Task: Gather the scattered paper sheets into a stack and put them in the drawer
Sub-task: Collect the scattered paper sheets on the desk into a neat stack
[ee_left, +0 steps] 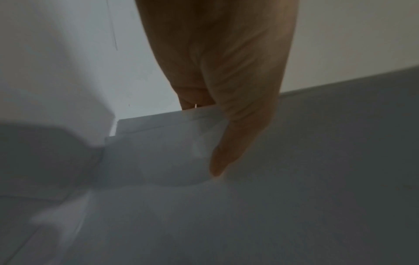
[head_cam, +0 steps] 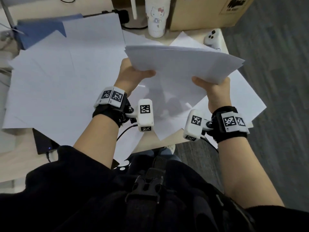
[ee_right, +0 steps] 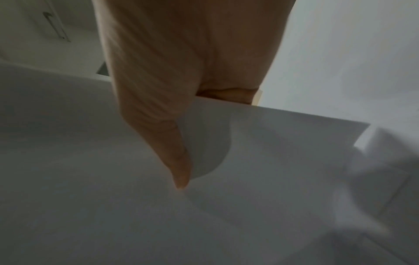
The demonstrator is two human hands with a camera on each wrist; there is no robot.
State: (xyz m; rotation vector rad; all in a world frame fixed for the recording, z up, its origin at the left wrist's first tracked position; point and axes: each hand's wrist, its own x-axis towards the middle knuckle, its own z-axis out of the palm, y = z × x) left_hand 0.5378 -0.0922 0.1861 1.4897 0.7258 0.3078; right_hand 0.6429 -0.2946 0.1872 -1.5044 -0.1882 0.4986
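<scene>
A stack of white paper sheets (head_cam: pixel 182 64) is held up above the desk by both hands. My left hand (head_cam: pixel 133 72) pinches its near left corner, thumb on top, fingers hidden beneath. My right hand (head_cam: pixel 212 87) pinches the near right edge the same way. In the left wrist view the left thumb (ee_left: pixel 226 143) lies on the stack (ee_left: pixel 294 179); in the right wrist view the right thumb (ee_right: pixel 172 152) presses on the stack (ee_right: pixel 272 161). More loose sheets (head_cam: pixel 58 81) lie spread over the desk (head_cam: pixel 15 166). No drawer is in view.
A blue folder (head_cam: pixel 38 30) lies at the back left. A white cup (head_cam: pixel 155 17) and a cardboard box (head_cam: pixel 205 12) stand at the back. A white controller (head_cam: pixel 212 38) sits near the right desk edge. A dark device (head_cam: pixel 44 143) lies at the front left.
</scene>
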